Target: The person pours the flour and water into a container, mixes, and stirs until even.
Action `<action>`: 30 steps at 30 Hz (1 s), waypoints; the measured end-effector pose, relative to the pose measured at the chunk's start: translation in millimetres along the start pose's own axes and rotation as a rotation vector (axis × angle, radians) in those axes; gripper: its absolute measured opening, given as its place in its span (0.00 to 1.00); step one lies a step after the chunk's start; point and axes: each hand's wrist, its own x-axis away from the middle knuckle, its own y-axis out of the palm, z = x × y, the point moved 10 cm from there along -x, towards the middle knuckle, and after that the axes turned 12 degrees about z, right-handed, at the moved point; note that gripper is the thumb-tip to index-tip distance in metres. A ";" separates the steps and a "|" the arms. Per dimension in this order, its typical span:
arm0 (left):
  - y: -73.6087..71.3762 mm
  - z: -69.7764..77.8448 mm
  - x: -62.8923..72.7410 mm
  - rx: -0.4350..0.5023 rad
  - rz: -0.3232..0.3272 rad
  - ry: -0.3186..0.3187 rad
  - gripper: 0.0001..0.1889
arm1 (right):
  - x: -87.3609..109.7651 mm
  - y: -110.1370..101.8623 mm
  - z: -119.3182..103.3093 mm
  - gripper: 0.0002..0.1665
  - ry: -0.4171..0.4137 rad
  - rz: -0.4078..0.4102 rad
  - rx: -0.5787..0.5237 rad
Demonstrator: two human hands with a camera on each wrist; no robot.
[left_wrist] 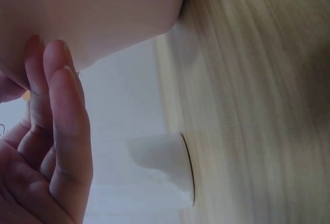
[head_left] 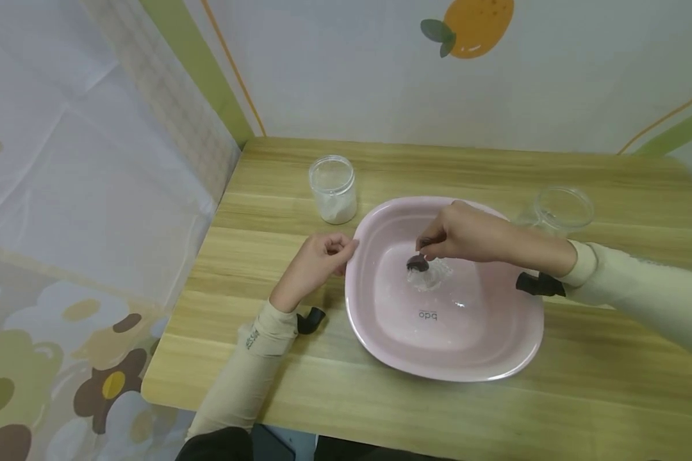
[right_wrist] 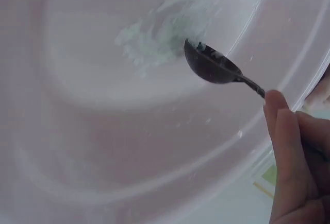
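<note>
the left hand point(head_left: 324, 255) pinches the pink basin point(head_left: 510, 320) near ten o'clock, likely steadying it, while the right hand point(head_left: 460, 232) pinches a spoon point(right_wrist: 210, 70) at the white powder's point(right_wrist: 154, 36) edge.

Apparent "bdo" lettering point(head_left: 428, 315), pink basin point(head_left: 473, 352)

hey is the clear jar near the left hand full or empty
Partly full: the jar holds white powdery stuff in its lower part, with clear wall above it in the head view.

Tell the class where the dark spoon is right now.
In the head view, the dark spoon is inside the pink basin, slightly left of centre, pinched by the right hand, close to the white clump.
</note>
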 end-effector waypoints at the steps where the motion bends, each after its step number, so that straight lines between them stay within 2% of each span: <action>1: -0.2 0.0 0.2 -0.001 0.001 -0.002 0.16 | -0.6 -2.5 2.1 0.07 -0.005 0.008 0.024; 6: -2.7 1.0 0.5 -0.019 0.008 -0.004 0.16 | 1.6 -12.8 13.0 0.09 0.032 -0.003 0.111; 9: -4.3 2.8 0.2 -0.021 0.012 -0.001 0.16 | 5.8 -14.5 16.3 0.08 0.074 -0.040 0.115; 13: -5.6 3.0 0.5 -0.015 0.014 -0.001 0.16 | 10.2 -7.0 14.7 0.06 0.122 -0.109 0.059; 16: -6.1 1.9 0.6 -0.016 0.019 -0.001 0.16 | 10.5 1.6 9.1 0.07 0.123 -0.140 -0.015; 22: -2.7 -0.7 -0.3 -0.008 0.015 0.001 0.17 | 5.8 5.2 3.9 0.06 0.086 -0.081 -0.100; 26: -0.4 -1.9 -0.6 -0.009 0.012 0.000 0.17 | 3.0 -1.8 12.1 0.05 0.095 -0.017 -0.071; 30: -0.2 -1.1 -0.4 -0.010 0.015 0.001 0.16 | 1.4 -12.4 21.6 0.04 0.103 0.025 0.005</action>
